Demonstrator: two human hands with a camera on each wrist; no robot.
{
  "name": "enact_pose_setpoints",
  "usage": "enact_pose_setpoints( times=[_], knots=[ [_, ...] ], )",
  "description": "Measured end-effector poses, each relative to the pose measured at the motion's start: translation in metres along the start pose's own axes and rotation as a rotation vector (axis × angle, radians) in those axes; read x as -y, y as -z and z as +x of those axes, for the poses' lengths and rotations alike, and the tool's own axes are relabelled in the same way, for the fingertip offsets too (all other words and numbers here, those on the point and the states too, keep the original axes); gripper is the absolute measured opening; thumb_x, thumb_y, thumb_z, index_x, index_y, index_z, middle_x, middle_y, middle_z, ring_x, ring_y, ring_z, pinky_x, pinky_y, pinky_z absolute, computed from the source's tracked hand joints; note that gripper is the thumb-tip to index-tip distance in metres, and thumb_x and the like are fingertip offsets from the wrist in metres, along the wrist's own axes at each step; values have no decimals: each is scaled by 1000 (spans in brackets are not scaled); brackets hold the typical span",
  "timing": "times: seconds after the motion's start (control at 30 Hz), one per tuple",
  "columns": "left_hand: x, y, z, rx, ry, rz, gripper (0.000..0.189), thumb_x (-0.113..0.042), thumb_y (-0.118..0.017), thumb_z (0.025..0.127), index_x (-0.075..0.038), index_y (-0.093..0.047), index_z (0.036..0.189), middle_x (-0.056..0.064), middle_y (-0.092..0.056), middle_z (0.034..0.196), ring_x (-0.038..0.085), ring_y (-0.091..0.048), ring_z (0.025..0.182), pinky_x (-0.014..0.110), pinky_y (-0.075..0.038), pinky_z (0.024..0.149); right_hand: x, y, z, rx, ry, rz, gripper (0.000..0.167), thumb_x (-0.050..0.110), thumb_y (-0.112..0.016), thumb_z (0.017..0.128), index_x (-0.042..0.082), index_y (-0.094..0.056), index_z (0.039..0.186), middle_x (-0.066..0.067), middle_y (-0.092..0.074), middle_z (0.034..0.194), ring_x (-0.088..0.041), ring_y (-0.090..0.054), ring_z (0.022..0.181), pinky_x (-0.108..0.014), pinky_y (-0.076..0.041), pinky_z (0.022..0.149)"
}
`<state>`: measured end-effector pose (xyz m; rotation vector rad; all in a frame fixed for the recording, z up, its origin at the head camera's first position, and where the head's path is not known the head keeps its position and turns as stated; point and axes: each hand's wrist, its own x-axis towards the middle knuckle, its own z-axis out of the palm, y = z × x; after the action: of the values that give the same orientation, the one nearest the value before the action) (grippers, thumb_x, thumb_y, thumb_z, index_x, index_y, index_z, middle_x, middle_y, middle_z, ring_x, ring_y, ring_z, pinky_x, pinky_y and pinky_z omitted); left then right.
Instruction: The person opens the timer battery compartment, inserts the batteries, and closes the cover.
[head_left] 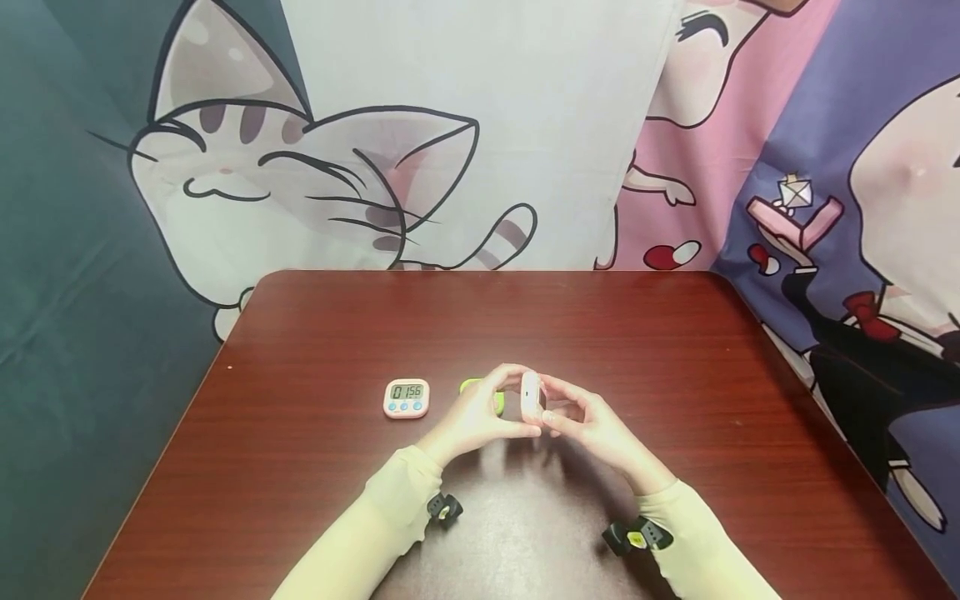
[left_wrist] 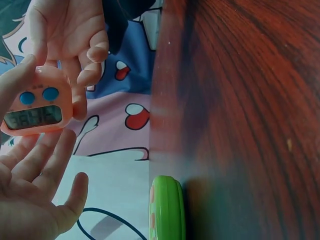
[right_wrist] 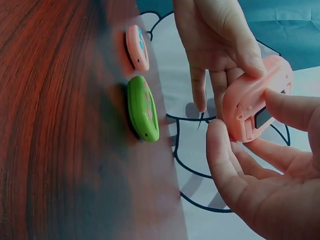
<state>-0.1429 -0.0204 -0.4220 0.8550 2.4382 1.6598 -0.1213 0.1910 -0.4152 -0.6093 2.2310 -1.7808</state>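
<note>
Both hands hold a pink digital timer (head_left: 531,398) just above the table, near its middle. My left hand (head_left: 483,417) pinches it between thumb and fingers from the left. From the right, my right hand (head_left: 592,421) grips it with thumb and fingertips. In the left wrist view the held timer (left_wrist: 37,102) shows its display and two blue buttons; its digits are hard to read. The right wrist view shows the back of the timer (right_wrist: 255,100), with a dark rectangle near the right thumb. A green timer (right_wrist: 142,109) rests on the table, partly hidden behind my left hand in the head view.
Another pink timer (head_left: 407,398) with blue buttons lies on the table to the left of the hands, its display reading 01 56. The brown wooden table (head_left: 315,325) backs onto a printed cartoon curtain (head_left: 480,67). Each wrist wears a strapped black device.
</note>
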Motion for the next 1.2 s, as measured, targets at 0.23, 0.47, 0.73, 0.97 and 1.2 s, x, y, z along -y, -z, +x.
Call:
enact_pose_setpoints(
  times=[0.23,0.47,0.73,0.97,1.2],
  knots=[
    [2,-2,0,41,92,-173,69,-20,-86,69,-14,-49,127,4,-56,131,18,-59,116,47,-46,97,4,0,0,-76,15,-160,52,6,-66,87,-2,-47,135,-24,-59,121,-21,-66,91,-28,-54,78],
    [2,-1,0,18,62,-95,67,-20,-86,68,-15,-49,123,4,-57,124,19,-63,107,44,-51,89,14,-6,-1,-153,133,-352,49,5,-71,84,7,-54,131,-10,-63,116,-18,-65,87,-32,-55,79],
    [2,-1,2,6,47,-74,66,-16,-87,67,-11,-48,121,8,-57,118,19,-64,99,38,-54,84,23,-8,2,-216,302,-529,50,-1,-70,80,6,-57,127,-1,-63,114,-16,-64,89,-33,-54,80],
    [4,-1,2,-2,59,-4,62,-18,-85,68,-12,-51,120,8,-56,114,20,-64,97,35,-53,84,25,-6,3,-199,355,-595,55,13,-79,76,7,-58,127,-1,-62,116,-16,-63,91,-34,-53,80],
    [2,-4,2,14,33,105,60,-19,-84,68,-12,-51,118,6,-57,118,17,-61,96,34,-52,86,26,-5,4,-154,366,-651,73,21,-86,68,4,-54,131,-7,-58,123,-16,-61,99,-38,-52,84]
  ],
)
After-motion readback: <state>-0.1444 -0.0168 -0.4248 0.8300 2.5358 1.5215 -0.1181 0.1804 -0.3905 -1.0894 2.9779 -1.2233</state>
